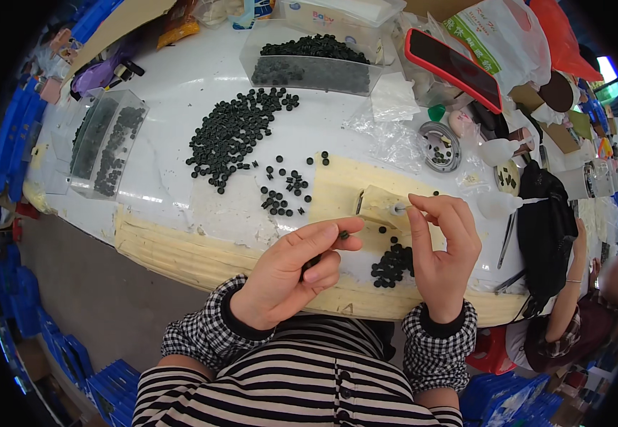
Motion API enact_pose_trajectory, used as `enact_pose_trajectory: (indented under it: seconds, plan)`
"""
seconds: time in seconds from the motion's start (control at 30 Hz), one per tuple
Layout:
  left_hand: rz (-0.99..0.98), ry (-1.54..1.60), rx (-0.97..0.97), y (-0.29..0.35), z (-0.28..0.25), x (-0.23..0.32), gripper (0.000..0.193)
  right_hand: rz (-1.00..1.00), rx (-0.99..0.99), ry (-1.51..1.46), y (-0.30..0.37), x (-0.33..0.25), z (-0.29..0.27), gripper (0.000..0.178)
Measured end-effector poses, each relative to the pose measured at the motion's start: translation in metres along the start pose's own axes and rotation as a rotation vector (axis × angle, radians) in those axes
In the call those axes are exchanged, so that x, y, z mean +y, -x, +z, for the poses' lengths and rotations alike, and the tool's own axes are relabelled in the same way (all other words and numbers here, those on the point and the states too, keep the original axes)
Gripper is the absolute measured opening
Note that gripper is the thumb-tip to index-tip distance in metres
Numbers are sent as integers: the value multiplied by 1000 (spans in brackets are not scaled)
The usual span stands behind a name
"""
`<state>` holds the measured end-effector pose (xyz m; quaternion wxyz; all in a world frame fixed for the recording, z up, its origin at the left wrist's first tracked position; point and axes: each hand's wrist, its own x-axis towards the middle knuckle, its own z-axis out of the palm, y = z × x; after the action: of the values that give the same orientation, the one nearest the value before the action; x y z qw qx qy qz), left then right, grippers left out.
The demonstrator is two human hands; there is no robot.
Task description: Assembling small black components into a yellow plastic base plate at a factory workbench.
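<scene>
Left hand (291,274) at lower centre, pinching a small black round part (343,234) between thumb and forefinger. Right hand (443,249) just right of it, fingertips on a small white piece (396,210) at a cream block (380,206). Small pile of black parts (392,265) between the hands. Big loose heap of black parts (234,132) upper centre on the white table (174,85). Clear tray (312,60) of parts at top, clear bin (106,146) at left, red-cased phone (453,67) upper right.

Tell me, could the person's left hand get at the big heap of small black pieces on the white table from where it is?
Probably yes. The left hand pinches one small black piece near the table's front edge, and the heap lies beyond it on the table, with only scattered pieces between. Nothing blocks the way, though the fingers are occupied.
</scene>
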<state>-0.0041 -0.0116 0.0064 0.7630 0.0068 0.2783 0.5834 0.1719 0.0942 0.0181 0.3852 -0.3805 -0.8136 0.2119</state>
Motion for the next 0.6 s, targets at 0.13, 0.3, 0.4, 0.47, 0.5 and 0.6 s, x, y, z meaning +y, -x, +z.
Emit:
enact_pose_trajectory:
  seconds: [0.13,0.3,0.4,0.47,0.5,0.6]
  plan:
    - [23,-62,-3,0,-2,-2,27,-3,115,-7,1,-9,-5,15]
    - [15,31,-115,-2,-14,-7,24,-67,236,-260,10,-25,-15,10]
    - [-5,65,-143,-4,-14,-9,22,-33,146,-448,15,-26,-5,9]
    - [-15,62,-127,-4,-13,-10,22,21,107,-542,19,-27,2,7]
    - [-18,55,-113,-4,-11,-9,22,32,88,-578,20,-28,5,7]
    - [-29,35,-81,-2,-8,-8,24,33,37,-644,21,-29,11,7]
